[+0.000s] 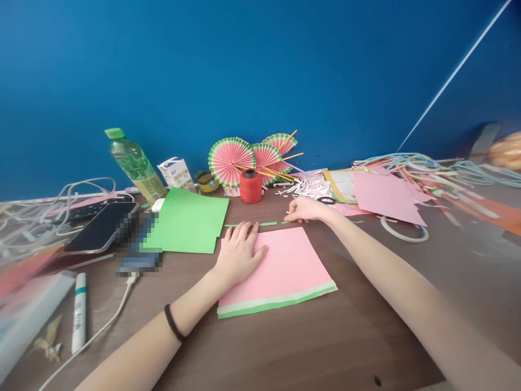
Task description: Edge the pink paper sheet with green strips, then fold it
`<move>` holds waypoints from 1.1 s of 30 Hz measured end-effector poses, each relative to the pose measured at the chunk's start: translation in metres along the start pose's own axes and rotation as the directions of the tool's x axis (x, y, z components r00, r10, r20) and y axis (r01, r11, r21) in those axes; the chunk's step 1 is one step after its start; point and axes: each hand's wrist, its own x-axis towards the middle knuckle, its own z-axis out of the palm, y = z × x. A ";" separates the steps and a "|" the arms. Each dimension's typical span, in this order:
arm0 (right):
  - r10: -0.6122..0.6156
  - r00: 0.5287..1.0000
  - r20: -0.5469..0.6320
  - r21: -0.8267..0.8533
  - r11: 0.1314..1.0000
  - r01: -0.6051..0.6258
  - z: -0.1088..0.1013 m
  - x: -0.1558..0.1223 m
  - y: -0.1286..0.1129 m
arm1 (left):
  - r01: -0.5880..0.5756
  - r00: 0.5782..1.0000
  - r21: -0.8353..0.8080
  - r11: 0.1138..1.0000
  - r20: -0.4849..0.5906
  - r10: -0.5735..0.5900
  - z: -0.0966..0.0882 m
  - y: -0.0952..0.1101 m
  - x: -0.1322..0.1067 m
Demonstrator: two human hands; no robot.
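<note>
My left hand lies flat, fingers spread, on the left part of a pink sheet of paper. That sheet has a pale band and a green band along its near edge. Beyond its far edge lies a thin green paper strip. At the right end of this line of green, my right hand is closed, its fingertips pinching a short green strip piece; the fingers partly hide it. A bright green sheet rests just left of my left hand.
Behind stand a red thread spool, pleated watermelon-coloured paper fans, a green-capped bottle and a small carton. Paper scraps and a pink sheet lie right. Left are a phone, a marker and a white cable.
</note>
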 end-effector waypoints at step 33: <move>-0.029 1.000 -0.001 -0.111 0.993 0.028 -0.002 -0.001 0.005 | -0.063 0.998 -0.021 0.998 0.001 0.063 -0.003 0.001 0.001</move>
